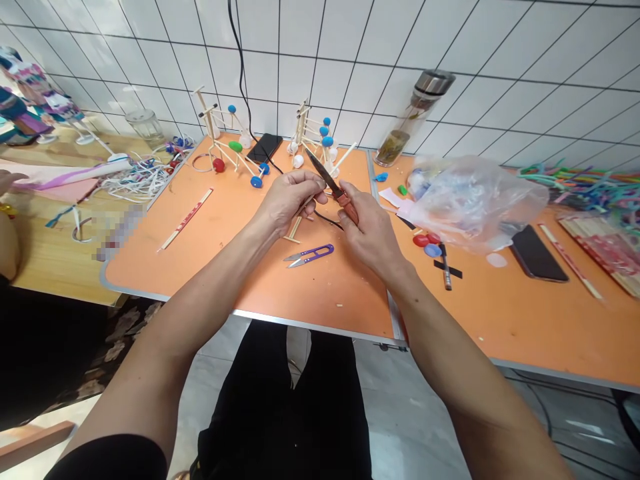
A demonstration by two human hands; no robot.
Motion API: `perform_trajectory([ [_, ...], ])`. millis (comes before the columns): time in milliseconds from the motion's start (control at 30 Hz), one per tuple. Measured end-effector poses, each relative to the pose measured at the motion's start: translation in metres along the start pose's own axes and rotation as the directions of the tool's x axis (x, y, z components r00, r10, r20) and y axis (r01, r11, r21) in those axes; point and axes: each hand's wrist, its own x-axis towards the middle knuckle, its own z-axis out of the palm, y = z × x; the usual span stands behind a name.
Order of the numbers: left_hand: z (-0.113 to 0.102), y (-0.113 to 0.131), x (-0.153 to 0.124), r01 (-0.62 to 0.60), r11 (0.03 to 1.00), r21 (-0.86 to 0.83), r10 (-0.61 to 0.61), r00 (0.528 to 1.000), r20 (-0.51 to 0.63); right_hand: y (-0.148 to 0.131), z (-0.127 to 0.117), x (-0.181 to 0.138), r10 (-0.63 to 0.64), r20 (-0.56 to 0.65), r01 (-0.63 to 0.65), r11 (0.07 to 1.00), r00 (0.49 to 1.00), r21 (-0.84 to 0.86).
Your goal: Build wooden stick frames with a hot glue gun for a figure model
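1. Here, just above the frame's centre, the right hand [369,223] grips the knife [332,181] by its handle, fingers wrapped round it; the blade points up and left, a hold that seems to keep its edge off the palm.
2. Facing it, the left hand [295,197] has its fingertips bunched close by the blade; I cannot tell whether they pinch anything; that closeness probably gives fine control.
3. Below the hands, the purple snips [313,255] lie with blades parted, likely left within easy reach; a small wooden piece [293,238] rests just above them.
4. Upper left of centre stands one stick frame [213,127]; top centre, another [300,127]; both sit at the back, presumably safe from elbows.
5. Right of centre, the plastic bag [475,200] slumps beside the red blobs [425,239], perhaps parked aside.
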Motion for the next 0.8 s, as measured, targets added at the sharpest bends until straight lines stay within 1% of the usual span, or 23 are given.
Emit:
perform_trajectory([
  [133, 0.0006, 0.0002, -0.0009, 0.009, 1.0, 0.017, -0.009, 1.0, 0.016, 0.0003, 0.0013, -0.001, -0.015, -0.012, 0.014, 0.999, 1.0, -0.048],
  [433, 0.0014, 0.0026, -0.0015, 0.005, 0.993, 0.117, -0.004, 1.0, -0.008, 0.0035, 0.0009, -0.0009, -0.028, -0.01, 0.028, 0.999, 1.0, -0.045],
  [633, -0.0024, 0.0005, 0.0007, 0.0, 0.994, 0.113, -0.002, 1.0, 0.014, 0.0033, -0.0015, 0.0007, -0.002, 0.013, 0.003, 0.997, 1.0, -0.081],
  [800, -0.004, 0.0015, 0.0004, 0.012, 0.995, 0.101, -0.017, 0.999, 0.043, 0.0052, -0.0027, -0.0001, -0.006, 0.038, 0.01, 0.996, 0.999, -0.092],
])
